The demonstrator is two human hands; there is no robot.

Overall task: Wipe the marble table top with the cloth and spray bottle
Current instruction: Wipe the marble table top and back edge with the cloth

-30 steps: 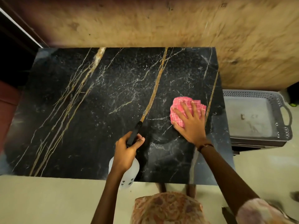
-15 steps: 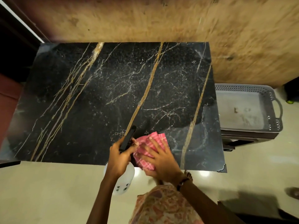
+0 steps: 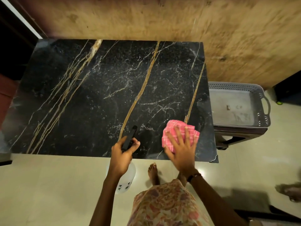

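Observation:
The black marble table top [image 3: 91, 98] with gold and white veins fills the middle of the view. My right hand [image 3: 180, 150] presses flat on a pink checked cloth [image 3: 180, 133] near the table's front right corner. My left hand [image 3: 122, 154] grips a spray bottle [image 3: 126, 178] at the front edge. Its black nozzle [image 3: 129, 137] points over the marble, and its white translucent body hangs below the edge, over the floor.
A grey plastic basket [image 3: 260, 95] sits on a dark stand right of the table. A plywood wall [image 3: 162, 18] backs the table. Pale floor tiles lie in front, with my bare foot [image 3: 153, 173] by the edge. Another person's foot [image 3: 291, 191] shows at far right.
My right hand has slid the cloth from the front edge beside the bottle out to the right and slightly away. One second ago it was farther up the right side. The bottle hand hardly moved.

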